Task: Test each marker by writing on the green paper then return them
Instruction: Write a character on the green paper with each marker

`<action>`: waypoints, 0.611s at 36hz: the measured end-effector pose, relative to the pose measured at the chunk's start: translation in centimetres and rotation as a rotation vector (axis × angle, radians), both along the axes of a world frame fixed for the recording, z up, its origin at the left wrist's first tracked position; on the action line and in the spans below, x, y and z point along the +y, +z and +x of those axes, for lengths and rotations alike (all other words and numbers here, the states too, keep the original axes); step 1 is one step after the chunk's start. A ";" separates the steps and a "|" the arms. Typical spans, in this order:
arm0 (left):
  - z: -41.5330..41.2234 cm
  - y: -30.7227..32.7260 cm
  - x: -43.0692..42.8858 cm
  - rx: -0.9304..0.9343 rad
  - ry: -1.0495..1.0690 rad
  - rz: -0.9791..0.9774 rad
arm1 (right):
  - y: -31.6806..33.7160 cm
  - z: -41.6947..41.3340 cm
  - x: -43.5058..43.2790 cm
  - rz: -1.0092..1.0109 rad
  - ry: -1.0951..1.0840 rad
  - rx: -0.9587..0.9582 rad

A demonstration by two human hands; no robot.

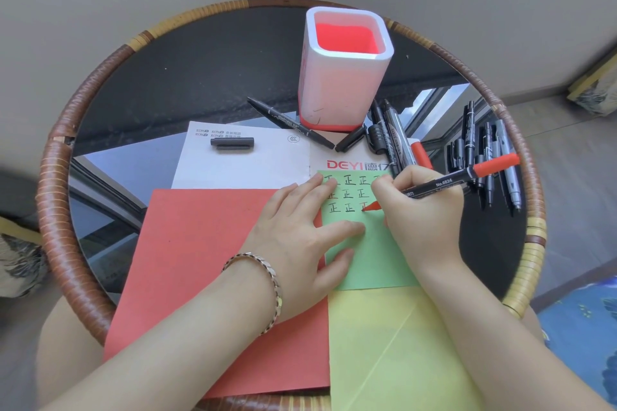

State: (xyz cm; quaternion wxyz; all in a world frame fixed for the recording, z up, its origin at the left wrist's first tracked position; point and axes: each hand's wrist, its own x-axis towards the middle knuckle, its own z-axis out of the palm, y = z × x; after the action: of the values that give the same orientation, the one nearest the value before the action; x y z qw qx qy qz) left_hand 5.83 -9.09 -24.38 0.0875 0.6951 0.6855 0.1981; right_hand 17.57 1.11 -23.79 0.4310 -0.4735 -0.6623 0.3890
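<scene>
The green paper (370, 264) lies right of centre on the round table, with rows of written characters near its top. My left hand (300, 233) presses flat on its left edge, fingers spread. My right hand (420, 207) grips a black marker with red ends (467, 177), and its red tip touches the paper in the third row. Several black markers (487, 157) lie at the right. More markers (387, 133) lie by the pen holder (344, 70), which is white with a red inside and stands at the back.
A red sheet (207, 264) lies under my left forearm and a yellow sheet (394, 344) lies below the green one. A white printed sheet (243, 160) holds a loose black cap (232, 143). One black marker (290, 122) lies left of the holder. A woven rim (66, 143) rings the table.
</scene>
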 end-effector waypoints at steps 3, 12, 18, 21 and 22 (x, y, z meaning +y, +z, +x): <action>0.0 0.0 0.0 0.003 0.000 0.002 | 0.0 0.2 0.1 0.000 -0.047 0.014; 0.0 -0.1 0.0 0.017 -0.003 0.020 | 0.5 0.4 0.3 -0.011 -0.151 0.108; 0.1 -0.2 0.0 0.077 -0.004 0.028 | 1.0 0.6 0.2 -0.056 -0.122 0.281; 0.3 -0.1 0.1 0.121 0.003 0.029 | 1.8 1.1 0.2 -0.068 -0.016 0.243; 0.4 0.0 0.2 0.140 0.004 0.034 | 2.1 1.4 0.2 -0.077 0.024 0.235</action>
State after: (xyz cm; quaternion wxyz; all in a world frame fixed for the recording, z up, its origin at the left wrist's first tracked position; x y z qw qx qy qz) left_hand 6.26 -8.86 -24.36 0.0272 0.7072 0.6879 0.1610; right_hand 18.93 1.33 -21.70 0.4826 -0.4330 -0.5972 0.4721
